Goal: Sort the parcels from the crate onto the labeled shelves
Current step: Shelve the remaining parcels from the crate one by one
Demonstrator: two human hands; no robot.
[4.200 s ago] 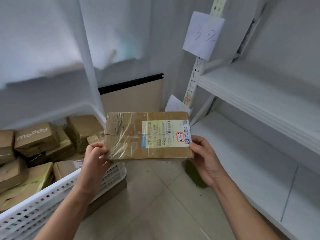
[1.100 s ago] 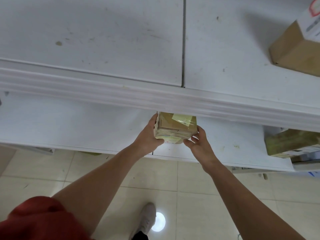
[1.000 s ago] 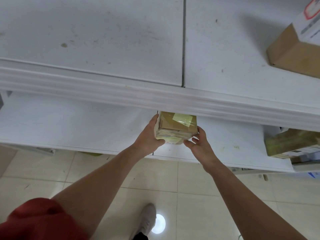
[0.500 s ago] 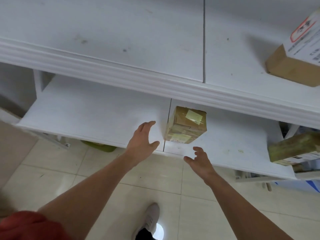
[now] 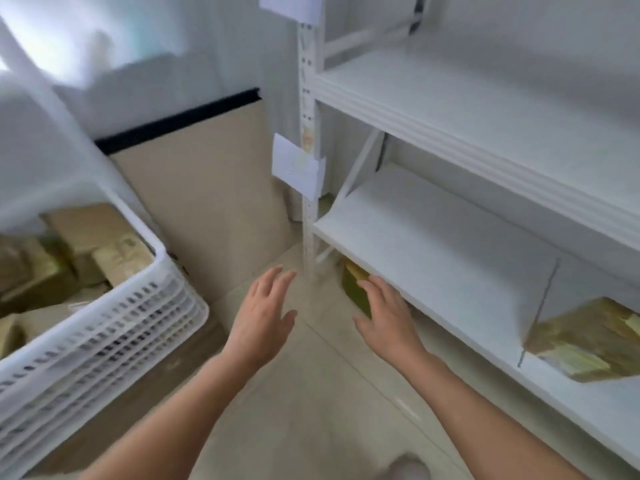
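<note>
At the bottom edge of the view, the toe of a shoe (image 5: 405, 467) stands on the tiled floor (image 5: 311, 410). Both forearms extend forward above the floor. The left hand (image 5: 263, 320) is spread, fingers straight and slightly apart, palm down; it holds nothing and touches nothing. The right hand (image 5: 389, 317) is likewise spread flat and holds nothing; its fingertips lie in front of the front edge of the lower shelf (image 5: 433, 258), and contact with that edge cannot be determined because of blur. On the left, a white perforated crate (image 5: 104, 341) contains several brown cardboard parcels (image 5: 86, 230) stacked loosely against its far corner. On the right, one taped brown parcel (image 5: 588, 341) rests on the lower shelf near its front edge, just right of the board seam and well apart from both hands. A green object (image 5: 355, 289) sits under the left front corner of the lower shelf, partly hidden by the right hand. The upright post (image 5: 308, 98) at the shelf's left end carries one paper label (image 5: 297, 169) at lower-shelf level and a second label (image 5: 292, 5) at the top; neither is legible. The upper shelf (image 5: 485, 109) runs above. A beige board (image 5: 201, 202) with a black top edge stands at the far wall.
</note>
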